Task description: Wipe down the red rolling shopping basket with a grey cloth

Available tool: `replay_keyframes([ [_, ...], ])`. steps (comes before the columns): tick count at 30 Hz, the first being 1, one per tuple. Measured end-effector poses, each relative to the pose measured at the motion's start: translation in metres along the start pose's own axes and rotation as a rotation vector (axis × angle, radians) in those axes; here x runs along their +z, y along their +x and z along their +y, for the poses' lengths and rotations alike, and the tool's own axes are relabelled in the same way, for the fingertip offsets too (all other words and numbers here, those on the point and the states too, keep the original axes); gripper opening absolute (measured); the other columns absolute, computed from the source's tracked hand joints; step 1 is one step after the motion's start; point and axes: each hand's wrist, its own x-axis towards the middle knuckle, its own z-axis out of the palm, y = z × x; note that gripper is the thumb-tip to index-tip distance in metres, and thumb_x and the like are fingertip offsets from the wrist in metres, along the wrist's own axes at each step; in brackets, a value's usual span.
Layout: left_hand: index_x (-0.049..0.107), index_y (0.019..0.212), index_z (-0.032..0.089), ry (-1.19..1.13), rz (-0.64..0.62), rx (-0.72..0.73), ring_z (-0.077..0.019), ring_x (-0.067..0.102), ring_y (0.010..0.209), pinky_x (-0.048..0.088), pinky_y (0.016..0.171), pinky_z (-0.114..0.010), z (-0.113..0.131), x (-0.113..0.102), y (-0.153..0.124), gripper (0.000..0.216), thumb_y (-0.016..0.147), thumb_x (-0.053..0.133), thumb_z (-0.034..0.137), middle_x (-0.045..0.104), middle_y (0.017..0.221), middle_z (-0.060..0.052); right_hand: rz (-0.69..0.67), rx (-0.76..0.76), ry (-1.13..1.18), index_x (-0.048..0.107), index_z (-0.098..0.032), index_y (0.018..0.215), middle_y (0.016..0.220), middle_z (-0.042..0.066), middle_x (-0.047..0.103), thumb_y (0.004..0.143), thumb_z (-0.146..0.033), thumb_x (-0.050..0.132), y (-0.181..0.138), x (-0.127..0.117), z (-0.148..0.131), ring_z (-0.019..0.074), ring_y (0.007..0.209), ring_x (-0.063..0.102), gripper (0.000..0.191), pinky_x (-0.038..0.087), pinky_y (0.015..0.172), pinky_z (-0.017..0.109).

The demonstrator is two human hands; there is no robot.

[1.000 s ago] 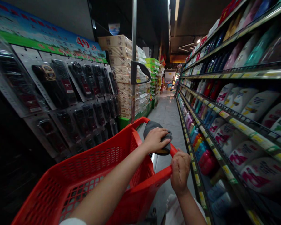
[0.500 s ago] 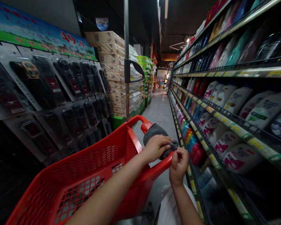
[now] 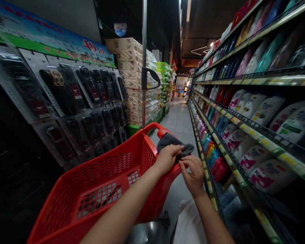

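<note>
A dark grey cloth (image 3: 167, 140) lies over the handle end of a red plastic shopping cart (image 3: 91, 159). My left hand (image 3: 169, 157) rests on the cloth, its fingers closed on the fabric near the handle. Just to the right, my right hand (image 3: 194, 171) pinches the cloth's lower edge between thumb and fingertips, by the cart's near corner. Folds of cloth bunch up between both hands. The part of the handle beneath the cloth is hidden. Only the perforated floor shows inside the basket.
Shelves of shampoo bottles (image 3: 266, 108) run close along the right. Packaged belts (image 3: 58, 91) hang on the left, with stacked tissue packs (image 3: 132, 78) beyond. A metal pole (image 3: 144, 44) with a black handle (image 3: 151, 78) rises past the cart. The tiled aisle floor (image 3: 179, 118) stretches ahead.
The view has shifted slightly left, so the surroundings sit farther right. My right hand has moved its pinch along the cloth, with its fingers now more spread. My left hand stays on the cloth.
</note>
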Motion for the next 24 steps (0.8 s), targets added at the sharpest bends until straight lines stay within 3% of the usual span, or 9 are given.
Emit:
replay_keyframes([
  [4,0.070,0.079,0.017,0.116,-0.078,-0.104,-0.0177,0.067,0.081,0.045,0.100,-0.039,-0.025,-0.013,-0.024,0.024,0.087,0.048,0.014,0.073,0.081,-0.005,-0.006,-0.004,0.079,0.060,-0.021,0.083,0.082,0.003,0.065,0.085,-0.011,0.064,0.001,0.005,0.004,0.0186,0.085,0.062,0.011,0.052,0.088,0.042],
  [9,0.069,0.089,0.020,0.235,-0.121,-0.110,-0.0206,0.063,0.086,0.047,0.088,-0.036,-0.031,-0.018,-0.027,0.012,0.085,0.061,0.028,0.070,0.084,-0.005,0.037,0.014,0.084,0.059,-0.021,0.080,0.079,0.002,0.063,0.084,-0.009,0.064,-0.001,0.009,0.004,0.0186,0.083,0.061,0.014,0.052,0.081,0.039],
  [12,0.071,0.085,0.020,0.259,-0.179,-0.016,-0.0214,0.062,0.086,0.046,0.084,-0.034,-0.039,-0.025,-0.023,0.019,0.083,0.065,0.038,0.069,0.083,-0.006,0.011,-0.008,0.084,0.058,-0.021,0.080,0.079,0.002,0.062,0.083,-0.008,0.065,-0.002,0.006,0.005,0.0188,0.084,0.060,0.015,0.051,0.080,0.038],
  [14,0.072,0.079,0.020,0.179,-0.177,0.048,-0.0189,0.062,0.084,0.046,0.082,-0.031,-0.048,-0.029,-0.022,0.018,0.084,0.063,0.035,0.069,0.081,-0.005,-0.004,-0.017,0.090,0.058,-0.021,0.081,0.078,0.002,0.062,0.083,-0.008,0.065,-0.001,0.004,0.005,0.0189,0.084,0.060,0.015,0.051,0.080,0.038],
  [17,0.068,0.071,0.019,0.069,-0.052,0.027,-0.0155,0.060,0.077,0.045,0.076,-0.027,-0.062,-0.027,-0.022,0.020,0.086,0.057,0.026,0.066,0.075,-0.003,-0.018,-0.022,0.101,0.057,-0.021,0.080,0.077,0.001,0.061,0.084,-0.008,0.064,-0.001,0.004,0.006,0.0187,0.082,0.059,0.015,0.050,0.080,0.038],
  [20,0.059,0.069,0.018,0.079,0.161,-0.075,-0.0158,0.056,0.073,0.044,0.070,-0.027,-0.067,-0.026,-0.024,0.029,0.093,0.044,0.027,0.060,0.072,-0.003,-0.010,-0.015,0.104,0.057,-0.021,0.080,0.078,0.002,0.061,0.084,-0.007,0.064,-0.001,0.005,0.007,0.0183,0.082,0.059,0.015,0.049,0.080,0.038],
  [24,0.050,0.076,0.019,0.097,0.430,-0.177,-0.0170,0.053,0.076,0.042,0.069,-0.028,-0.055,-0.057,-0.031,0.036,0.099,0.025,0.034,0.055,0.077,-0.003,0.012,0.027,0.107,0.057,-0.020,0.079,0.079,0.002,0.061,0.084,-0.008,0.064,-0.004,0.006,0.006,0.0179,0.082,0.058,0.015,0.049,0.080,0.038],
])
